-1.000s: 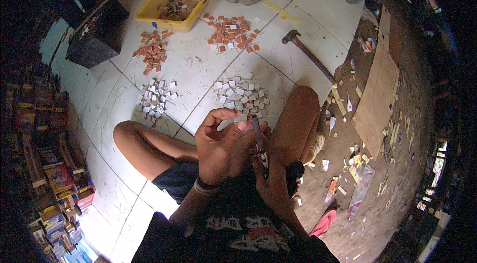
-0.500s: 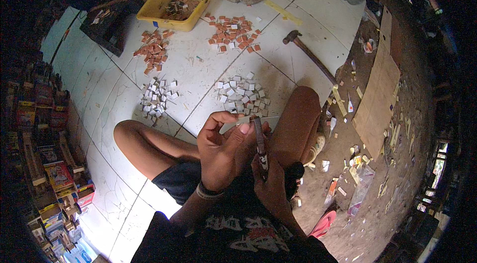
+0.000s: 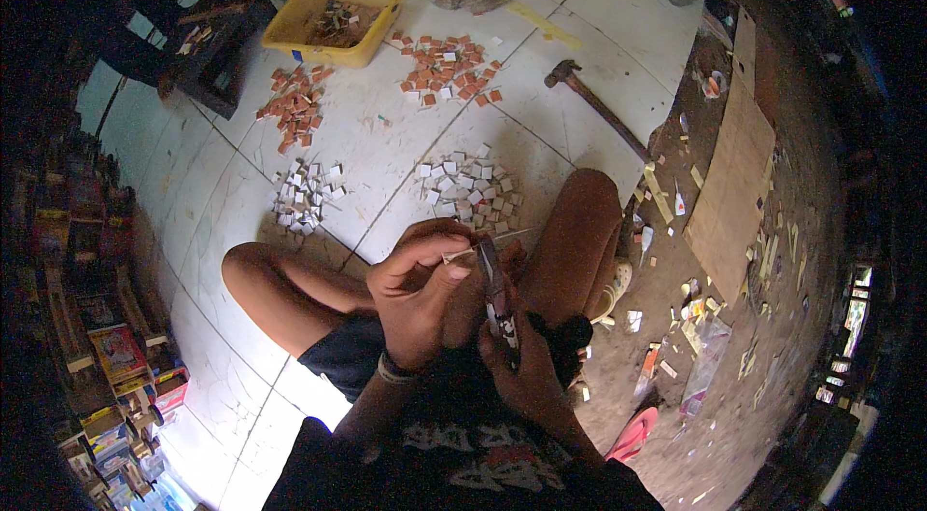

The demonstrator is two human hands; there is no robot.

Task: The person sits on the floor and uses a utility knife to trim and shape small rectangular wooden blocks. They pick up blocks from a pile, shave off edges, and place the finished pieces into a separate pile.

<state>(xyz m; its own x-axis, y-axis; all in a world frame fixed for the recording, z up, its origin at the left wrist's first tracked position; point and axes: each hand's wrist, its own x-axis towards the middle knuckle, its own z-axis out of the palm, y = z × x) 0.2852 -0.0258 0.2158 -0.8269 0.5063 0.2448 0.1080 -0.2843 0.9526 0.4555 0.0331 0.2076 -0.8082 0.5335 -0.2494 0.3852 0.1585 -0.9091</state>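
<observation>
A thin pale strip point(image 3: 458, 255) — probably light, stiff and brittle, best pinched by its flat faces — lies between the left hand's point(image 3: 415, 291) closed thumb and fingers, beside the dark pincers' point(image 3: 493, 284) head. The right hand point(image 3: 521, 354) wraps their handles; the jaw gap cannot be told. Beyond: 1 heap of white squares point(image 3: 467, 186), 1 hammer point(image 3: 601, 107).

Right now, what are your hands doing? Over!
Left hand pinching pale strip. Right hand gripping dark tool, its tip at the strip. Hammer lies on the tiles, clear of both hands.
</observation>
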